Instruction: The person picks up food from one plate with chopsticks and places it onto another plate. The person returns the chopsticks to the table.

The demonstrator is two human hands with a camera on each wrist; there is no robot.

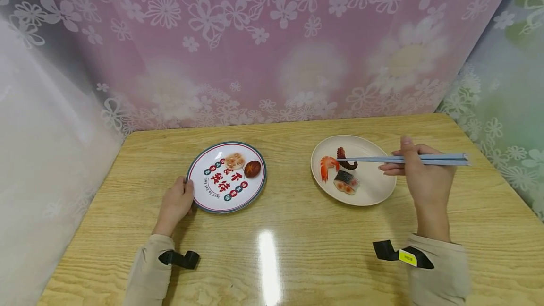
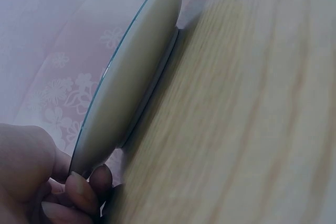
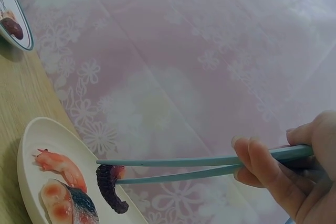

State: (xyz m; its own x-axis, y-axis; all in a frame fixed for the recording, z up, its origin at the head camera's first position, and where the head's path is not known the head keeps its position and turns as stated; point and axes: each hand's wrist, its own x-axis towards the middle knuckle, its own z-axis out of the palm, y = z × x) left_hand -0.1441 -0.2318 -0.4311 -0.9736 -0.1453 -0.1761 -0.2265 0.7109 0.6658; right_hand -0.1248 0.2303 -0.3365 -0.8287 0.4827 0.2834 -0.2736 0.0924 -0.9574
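Note:
My left hand [image 1: 176,200] pinches the near-left rim of a white plate [image 1: 199,181] with a blue-green edge and printed characters. Its thumb is at the rim and curled fingers [image 2: 81,192] reach underneath. A lotus root slice [image 1: 234,161] and a shiitake mushroom cap [image 1: 252,169] lie on that plate. In my right hand [image 1: 425,178] is a pair of light blue chopsticks [image 1: 395,159]. Their tips are at the top of a dark red octopus tentacle [image 3: 109,190], one on each side of it. The tentacle is over the cream plate [image 1: 374,192]; whether it touches the plate I cannot tell.
A shrimp [image 1: 328,168] and a piece of fish [image 1: 346,182] with dark skin lie on the cream plate, close to the tentacle. Both plates stand on a wooden table [image 1: 293,230]. A pink floral curtain [image 1: 272,60] hangs behind its far edge.

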